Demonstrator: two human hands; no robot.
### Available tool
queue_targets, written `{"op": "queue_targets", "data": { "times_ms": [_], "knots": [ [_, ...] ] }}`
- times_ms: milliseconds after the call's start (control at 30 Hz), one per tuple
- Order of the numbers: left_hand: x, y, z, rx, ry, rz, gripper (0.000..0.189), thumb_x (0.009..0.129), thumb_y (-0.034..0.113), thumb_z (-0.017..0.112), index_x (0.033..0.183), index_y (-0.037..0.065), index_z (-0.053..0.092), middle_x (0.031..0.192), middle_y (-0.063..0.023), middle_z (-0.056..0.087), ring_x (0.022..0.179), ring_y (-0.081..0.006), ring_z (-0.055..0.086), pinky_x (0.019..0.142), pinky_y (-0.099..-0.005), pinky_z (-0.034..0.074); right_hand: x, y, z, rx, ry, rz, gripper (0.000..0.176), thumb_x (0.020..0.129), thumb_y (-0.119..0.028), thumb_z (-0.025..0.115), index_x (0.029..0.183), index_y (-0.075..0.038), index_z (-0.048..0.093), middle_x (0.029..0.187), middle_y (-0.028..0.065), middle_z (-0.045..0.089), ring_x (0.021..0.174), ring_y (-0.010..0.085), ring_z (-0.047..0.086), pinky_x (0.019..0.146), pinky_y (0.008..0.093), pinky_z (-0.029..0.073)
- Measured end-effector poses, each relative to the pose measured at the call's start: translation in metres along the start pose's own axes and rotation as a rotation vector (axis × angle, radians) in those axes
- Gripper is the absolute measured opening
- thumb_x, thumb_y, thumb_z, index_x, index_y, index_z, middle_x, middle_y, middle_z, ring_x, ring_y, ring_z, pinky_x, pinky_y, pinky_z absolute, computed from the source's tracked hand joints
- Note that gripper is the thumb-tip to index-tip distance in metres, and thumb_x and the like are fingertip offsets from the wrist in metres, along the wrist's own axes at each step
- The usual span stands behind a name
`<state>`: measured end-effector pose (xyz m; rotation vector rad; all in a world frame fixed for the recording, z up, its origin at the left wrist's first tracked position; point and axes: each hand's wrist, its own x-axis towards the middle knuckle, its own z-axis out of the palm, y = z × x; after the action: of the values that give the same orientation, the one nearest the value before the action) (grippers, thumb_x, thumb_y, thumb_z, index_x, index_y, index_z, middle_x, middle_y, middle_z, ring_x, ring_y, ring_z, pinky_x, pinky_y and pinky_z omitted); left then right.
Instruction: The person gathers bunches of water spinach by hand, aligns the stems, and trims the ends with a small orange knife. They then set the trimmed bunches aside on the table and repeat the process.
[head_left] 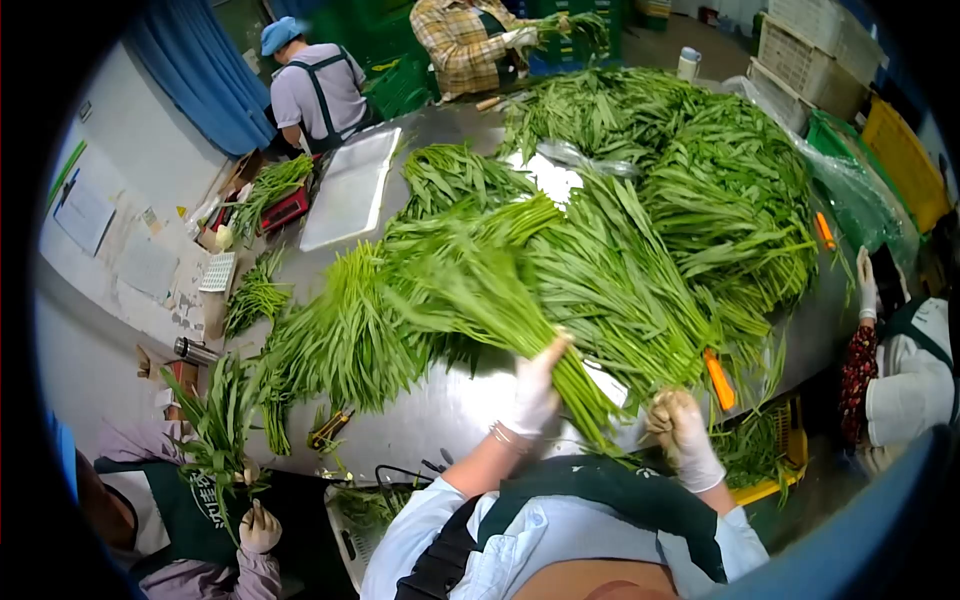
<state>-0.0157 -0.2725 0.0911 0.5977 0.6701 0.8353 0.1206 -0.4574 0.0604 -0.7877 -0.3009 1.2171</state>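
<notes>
My left hand point(538, 392), in a pale glove, is wrapped round a bunch of long green leafy stems point(500, 300). The leaves point up and left, slightly blurred, and the cut ends stick out to the lower right. My right hand point(685, 430), also gloved, is closed near the table's front edge, right of those stem ends; whatever its fingers hold is too small to make out. An orange-handled tool point(718, 380) lies just right of it. Heaps of the same greens point(610, 260) lie beyond both hands on the metal table point(430, 430).
Co-workers stand at the lower left point(190, 520), right point(905, 380), top left point(315, 85) and top centre point(465, 50). Also about are a white tray point(350, 190), yellow-handled cutters point(330, 428), a yellow basket point(797, 450) below the edge and stacked crates point(810, 60).
</notes>
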Motion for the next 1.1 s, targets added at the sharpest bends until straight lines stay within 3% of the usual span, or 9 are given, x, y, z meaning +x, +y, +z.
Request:
{"op": "queue_targets", "data": {
  "times_ms": [33, 100, 200, 233, 300, 367, 467, 733, 1100],
  "knots": [
    [0.012, 0.001, -0.016, -0.068, -0.056, 0.013, 0.015, 0.081, 0.004, 0.063, 0.093, 0.004, 0.056, 0.084, -0.0051, 0.06, 0.072, -0.0146, 0.06, 0.063, -0.0266, 0.052, -0.008, -0.007, -0.016, -0.124, 0.046, 0.082, 0.019, 0.092, -0.02, 0.051, 0.085, -0.004, 0.058, 0.061, -0.0014, 0.044, 0.053, 0.0096, 0.038, 0.051, 0.0214, 0.032],
    [0.014, 0.016, -0.017, -0.166, -0.02, 0.026, 0.015, 0.083, 0.005, 0.062, 0.096, 0.003, 0.056, 0.088, -0.0065, 0.061, 0.079, -0.0159, 0.061, 0.073, -0.03, 0.054, -0.021, -0.044, -0.024, -1.104, -0.045, 0.271, 0.022, 0.086, -0.02, 0.056, 0.09, 0.0, 0.063, 0.067, 0.0064, 0.058, 0.059, 0.0156, 0.053, 0.057, 0.0254, 0.042],
    [0.014, 0.022, -0.025, -0.318, -0.067, 0.01, 0.014, 0.085, 0.006, 0.059, 0.098, 0.003, 0.055, 0.09, -0.0076, 0.062, 0.087, -0.0176, 0.06, 0.088, -0.0377, 0.049, -0.039, -0.072, -0.03, -1.619, -0.163, 0.507, 0.034, 0.075, -0.029, 0.065, 0.094, -0.001, 0.065, 0.081, 0.0162, 0.066, 0.073, 0.0264, 0.063, 0.071, 0.0321, 0.048],
    [0.015, 0.021, -0.028, -0.325, -0.093, 0.023, 0.014, 0.086, 0.006, 0.058, 0.1, 0.004, 0.055, 0.091, -0.0076, 0.062, 0.088, -0.0178, 0.06, 0.09, -0.0396, 0.048, -0.044, -0.07, -0.036, -1.681, -0.06, 0.33, 0.033, 0.074, -0.03, 0.065, 0.091, -0.002, 0.066, 0.075, 0.0165, 0.065, 0.069, 0.0275, 0.062, 0.067, 0.0328, 0.048],
    [0.017, 0.016, -0.034, -0.339, -0.153, 0.033, 0.015, 0.088, 0.005, 0.055, 0.103, 0.006, 0.054, 0.093, -0.0077, 0.062, 0.09, -0.0183, 0.06, 0.095, -0.0433, 0.045, -0.041, -0.083, -0.019, -1.615, 0.044, 0.392, 0.032, 0.075, -0.029, 0.064, 0.09, -0.001, 0.065, 0.073, 0.0189, 0.063, 0.067, 0.0286, 0.062, 0.064, 0.034, 0.048],
    [0.01, 0.017, -0.028, -0.324, -0.14, 0.018, 0.023, 0.088, 0.005, 0.054, 0.11, 0.008, 0.05, 0.092, -0.0061, 0.062, 0.086, -0.0165, 0.06, 0.091, -0.0408, 0.048, -0.033, -0.082, -0.011, -1.594, 0.046, 0.07, 0.027, 0.08, -0.025, 0.058, 0.087, -0.001, 0.065, 0.069, 0.0179, 0.062, 0.063, 0.03, 0.061, 0.061, 0.0345, 0.048],
    [0.008, 0.017, -0.03, -0.244, -0.136, 0.016, 0.032, 0.088, 0.005, 0.054, 0.118, 0.008, 0.044, 0.095, -0.0054, 0.061, 0.083, -0.0161, 0.06, 0.085, -0.0376, 0.05, -0.009, -0.079, 0.003, -1.517, 0.153, 0.017, 0.023, 0.081, -0.022, 0.056, 0.089, -0.002, 0.065, 0.076, 0.0168, 0.063, 0.07, 0.0311, 0.061, 0.066, 0.0357, 0.048],
    [-0.005, 0.026, -0.025, -0.178, -0.231, 0.103, 0.024, 0.087, 0.0, 0.053, 0.11, 0.005, 0.047, 0.092, -0.0063, 0.056, 0.08, -0.0158, 0.057, 0.082, -0.0348, 0.05, 0.07, -0.07, -0.065, -1.833, 0.605, -0.61, 0.014, 0.074, -0.016, 0.064, 0.086, -0.008, 0.064, 0.079, 0.012, 0.061, 0.079, 0.0302, 0.057, 0.072, 0.0404, 0.046],
    [0.002, 0.015, -0.034, -0.209, -0.262, -0.072, 0.013, 0.085, 0.001, 0.055, 0.097, 0.005, 0.05, 0.083, -0.0058, 0.054, 0.075, -0.0154, 0.054, 0.071, -0.0303, 0.049, 0.091, -0.092, -0.075, -1.847, 0.566, -0.211, 0.018, 0.075, -0.021, 0.064, 0.087, -0.008, 0.062, 0.084, 0.0122, 0.063, 0.08, 0.0326, 0.059, 0.071, 0.0405, 0.048]
  ]
}}
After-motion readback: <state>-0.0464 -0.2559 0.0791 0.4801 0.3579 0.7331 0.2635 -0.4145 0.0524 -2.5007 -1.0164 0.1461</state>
